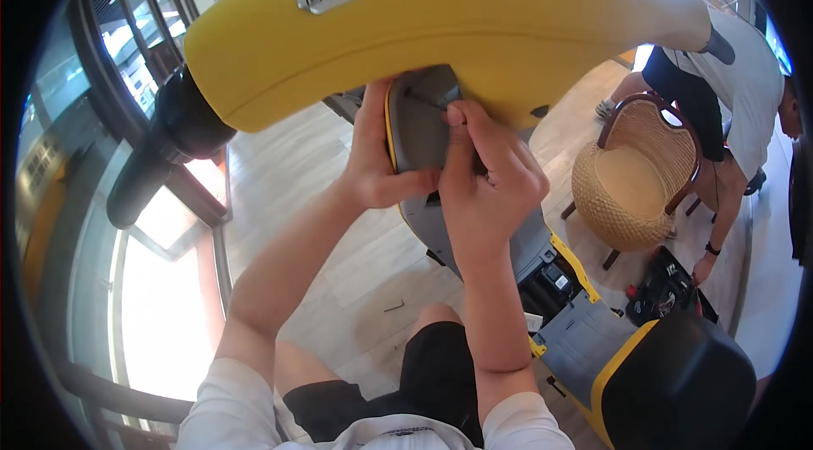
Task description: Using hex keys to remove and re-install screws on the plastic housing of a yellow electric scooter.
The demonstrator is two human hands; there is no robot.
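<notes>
A grey, yellow-edged panel [415, 135] sits beneath the large yellow curved handlebar housing [440, 18] of what looks like a ride-on scooter. My left hand [370, 164] wraps round the panel's left edge, thumb across its lower front. At the panel's right side my right hand [491, 171] is closed, thumb and forefinger pinched near its upper part. A thin dark line runs toward that pinch; whether it is a tool or a seam I cannot tell. A black handgrip [148, 166] sticks out on the left.
An L-shaped hex key [395, 307] lies on the floor. Lower right are the scooter's opened compartment [550, 281] and black seat [682, 382]. At right, another person [737, 94] bends beside a wicker chair [631, 183], reaching toward a black tool bag [665, 285]. Glass doors [144, 221] stand left.
</notes>
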